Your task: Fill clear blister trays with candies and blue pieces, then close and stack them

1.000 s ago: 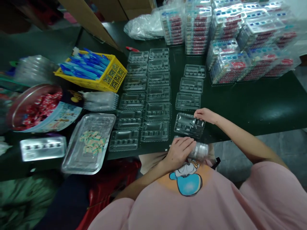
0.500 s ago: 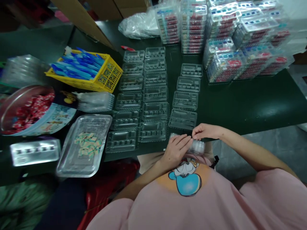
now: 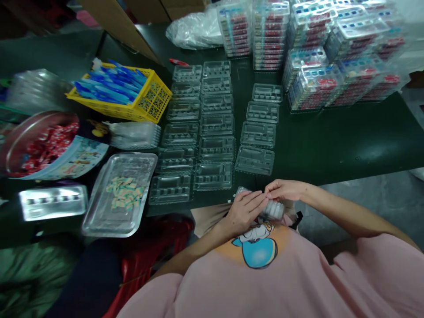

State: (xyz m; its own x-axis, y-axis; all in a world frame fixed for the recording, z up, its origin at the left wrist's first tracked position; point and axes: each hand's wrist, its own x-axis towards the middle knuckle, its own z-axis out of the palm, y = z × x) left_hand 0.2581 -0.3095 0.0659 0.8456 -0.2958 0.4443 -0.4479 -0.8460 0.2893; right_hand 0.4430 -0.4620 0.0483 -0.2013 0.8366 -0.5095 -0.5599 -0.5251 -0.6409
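Observation:
At the table's near edge, against the pink shirt, a small stack of clear plastic trays (image 3: 274, 210) lies tilted. My left hand (image 3: 244, 210) is laid across it with the fingers close together, gripping it and covering much of it. The fingertips of my right hand (image 3: 285, 190) are pinched at the stack's upper edge, touching the left fingertips; what is between them is too small to make out. Just beyond the hands, a clear blister tray (image 3: 255, 160) ends a short column of such trays. Two more columns of clear trays (image 3: 213, 176) lie to the left.
On the left are a yellow basket (image 3: 154, 95) of blue toothbrush-like items, a metal tray (image 3: 97, 216) with small pale pieces, and a round bowl (image 3: 15, 137) of red wrapped packets. Tall stacks of filled clear packs (image 3: 314, 88) stand at the back right.
My right hand has dipped slightly toward the stack, its fingertips now meeting the left hand's. The left hand keeps its place on the stack. The whole view has shifted a little.

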